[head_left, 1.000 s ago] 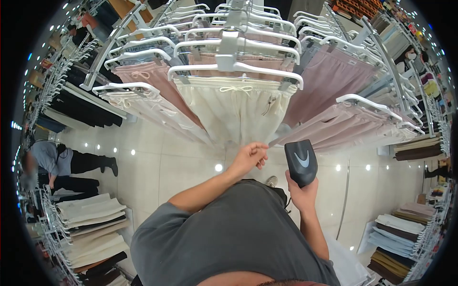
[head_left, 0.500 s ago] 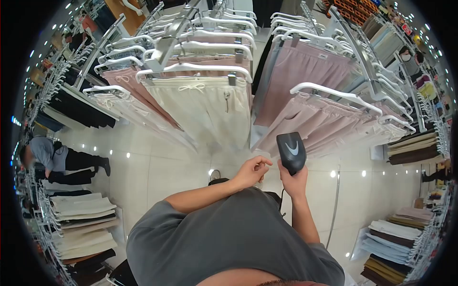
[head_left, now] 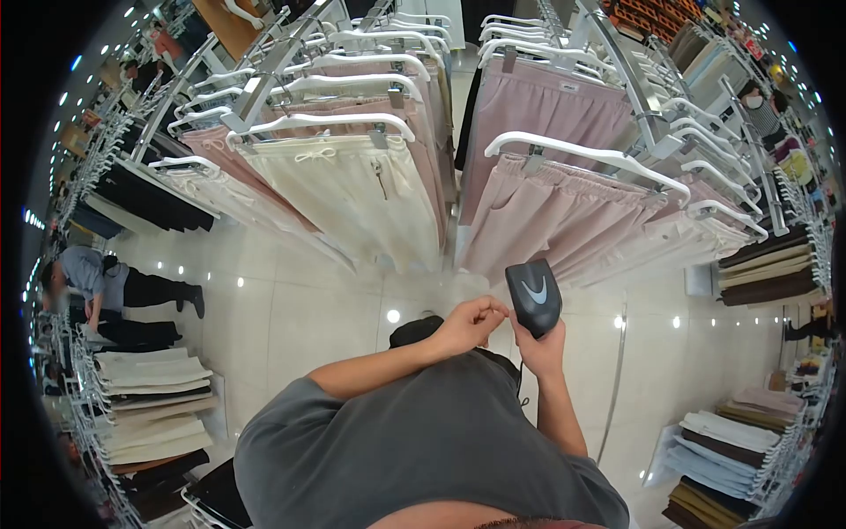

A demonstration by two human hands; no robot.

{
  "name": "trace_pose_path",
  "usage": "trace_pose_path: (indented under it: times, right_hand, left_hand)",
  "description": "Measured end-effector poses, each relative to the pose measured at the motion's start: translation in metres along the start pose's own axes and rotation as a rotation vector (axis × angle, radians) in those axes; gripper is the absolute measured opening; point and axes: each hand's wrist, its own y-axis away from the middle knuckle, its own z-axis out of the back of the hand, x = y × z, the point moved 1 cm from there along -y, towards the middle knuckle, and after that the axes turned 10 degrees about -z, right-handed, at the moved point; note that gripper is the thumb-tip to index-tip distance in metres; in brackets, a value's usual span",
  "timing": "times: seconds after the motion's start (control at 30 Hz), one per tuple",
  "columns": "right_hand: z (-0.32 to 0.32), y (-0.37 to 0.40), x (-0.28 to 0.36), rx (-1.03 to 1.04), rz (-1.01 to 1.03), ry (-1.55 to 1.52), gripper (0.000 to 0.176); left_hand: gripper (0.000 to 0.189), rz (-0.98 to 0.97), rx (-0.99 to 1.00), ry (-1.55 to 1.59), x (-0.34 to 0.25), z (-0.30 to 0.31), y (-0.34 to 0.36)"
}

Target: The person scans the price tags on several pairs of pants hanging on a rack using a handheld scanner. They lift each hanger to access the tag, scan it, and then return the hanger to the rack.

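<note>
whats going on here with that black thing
A person stands in a clothes shop before racks of pale trousers on white hangers. Their right hand holds a black scanner upright. The left hand sits right beside it, fingers pinched together; whether they hold anything small is unclear. Another person bends over near folded stacks at the picture's left edge.

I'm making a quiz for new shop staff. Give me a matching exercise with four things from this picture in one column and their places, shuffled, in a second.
1. scanner
2. cream pants
3. pink pants
4. folded stack

A. on shelving, lower left
B. gripped in the right hand
C. on a white hanger, left of the pink ones
D. on a white hanger, just beyond the scanner

Pairs: 1-B, 2-C, 3-D, 4-A
</note>
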Motion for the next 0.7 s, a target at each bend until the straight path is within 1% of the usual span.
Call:
trace_pose_path:
  times: [0.07, 0.23, 0.33, 0.43, 0.5, 0.53, 0.6, 0.63, 0.7]
  right_hand:
    - [0.004, -0.005, -0.011, 0.03, -0.005, -0.013, 0.013]
    - [-0.002, -0.007, -0.012, 0.068, -0.04, -0.001, 0.013]
    - [-0.007, -0.007, -0.004, 0.082, -0.022, -0.024, 0.014]
    - [-0.009, -0.01, -0.007, 0.109, -0.049, 0.03, 0.015]
    - [-0.012, -0.017, -0.008, 0.1, -0.046, 0.002, 0.015]
    - [-0.014, -0.021, -0.008, 0.099, -0.045, 0.004, 0.015]
    - [-0.018, -0.026, -0.007, 0.065, -0.01, 0.056, 0.017]
    - [-0.02, -0.029, -0.007, 0.065, -0.013, 0.057, 0.017]
    - [-0.026, -0.033, -0.005, 0.059, -0.023, 0.039, 0.018]
  left_hand:
    - [0.017, -0.091, 0.02, -0.008, -0.002, -0.004, 0.003]
    - [0.015, -0.114, 0.051, -0.027, 0.001, 0.0, 0.003]
    - [0.014, -0.086, 0.061, -0.036, -0.001, 0.004, -0.004]
    - [0.013, -0.11, 0.051, -0.038, -0.004, 0.008, -0.006]
    - [0.01, -0.116, 0.032, -0.163, -0.011, 0.014, -0.007]
    - [0.01, -0.117, 0.033, -0.162, -0.015, 0.017, -0.008]
    - [0.011, -0.193, 0.03, -0.293, -0.023, 0.025, -0.008]
    - [0.011, -0.192, 0.029, -0.291, -0.025, 0.029, -0.009]
    - [0.012, -0.25, 0.009, -0.306, -0.029, 0.036, -0.011]
